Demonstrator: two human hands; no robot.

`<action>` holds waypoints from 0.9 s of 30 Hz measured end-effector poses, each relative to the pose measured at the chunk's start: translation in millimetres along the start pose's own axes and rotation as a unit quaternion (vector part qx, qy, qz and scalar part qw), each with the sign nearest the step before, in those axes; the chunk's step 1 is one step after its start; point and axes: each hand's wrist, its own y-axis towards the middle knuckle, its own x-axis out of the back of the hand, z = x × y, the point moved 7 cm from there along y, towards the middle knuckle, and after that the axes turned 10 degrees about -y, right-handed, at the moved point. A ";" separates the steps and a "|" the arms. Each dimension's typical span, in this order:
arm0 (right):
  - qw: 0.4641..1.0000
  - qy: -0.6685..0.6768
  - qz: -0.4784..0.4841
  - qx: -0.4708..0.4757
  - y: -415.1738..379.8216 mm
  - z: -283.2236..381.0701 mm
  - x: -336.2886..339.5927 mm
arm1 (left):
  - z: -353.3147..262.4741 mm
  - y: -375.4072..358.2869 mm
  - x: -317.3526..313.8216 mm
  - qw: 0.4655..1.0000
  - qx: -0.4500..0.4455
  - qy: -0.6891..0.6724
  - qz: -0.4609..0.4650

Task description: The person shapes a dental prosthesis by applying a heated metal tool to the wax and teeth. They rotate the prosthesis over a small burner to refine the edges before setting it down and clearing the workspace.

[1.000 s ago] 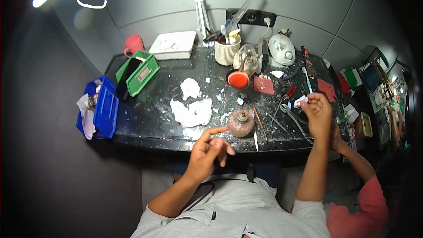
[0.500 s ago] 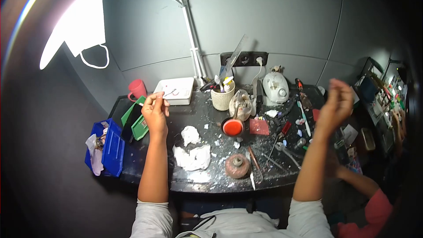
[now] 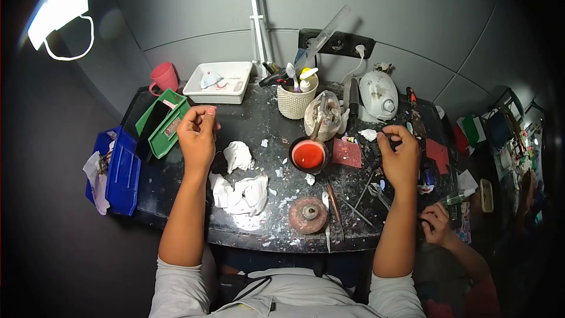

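Observation:
My left hand (image 3: 198,132) is closed in a pinch above the desk, beside the green box (image 3: 166,123); what it pinches, if anything, is too small to name. My right hand (image 3: 402,152) hovers at the right, thumb and index finger bent towards each other with a gap between them. White crumpled material (image 3: 244,195) lies between my arms. A small pan of red material (image 3: 309,154) stands mid-desk, its handle against a bag-like jar (image 3: 322,119). Nearer me are a round pinkish burner (image 3: 308,213), a white-handled knife (image 3: 327,224) and a brown tool (image 3: 334,203).
A blue bin (image 3: 122,171), pink mug (image 3: 164,76), white tray (image 3: 219,82) and woven cup of tools (image 3: 295,100) stand around the desk. A grey-white device (image 3: 378,95) is at the back right. A co-worker's hand (image 3: 438,224) is at the right edge, near my right forearm.
The view has shifted. My right hand has come down and inward, over the tools at the right. My left hand remains pinched near the green box. The co-worker's hand has come into view.

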 end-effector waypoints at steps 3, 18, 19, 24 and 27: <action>0.991 0.066 0.113 -0.003 -3.0 -12.5 -18.9 | 2.5 -3.3 -1.1 1.000 0.005 -0.009 -0.011; 0.783 0.041 0.502 0.365 -98.7 81.5 -65.2 | 14.2 -12.6 -15.0 0.999 0.029 0.000 0.025; 0.783 0.042 0.502 0.365 -100.3 81.3 -67.3 | 15.7 -12.9 -16.2 0.999 0.024 0.005 0.033; 0.780 0.038 0.494 0.381 -99.4 87.2 -65.9 | 15.5 -16.9 -21.5 0.999 0.019 0.030 0.040; 0.783 0.045 0.491 0.378 -97.1 87.6 -64.8 | 13.2 -20.4 -23.9 0.997 0.026 0.060 0.050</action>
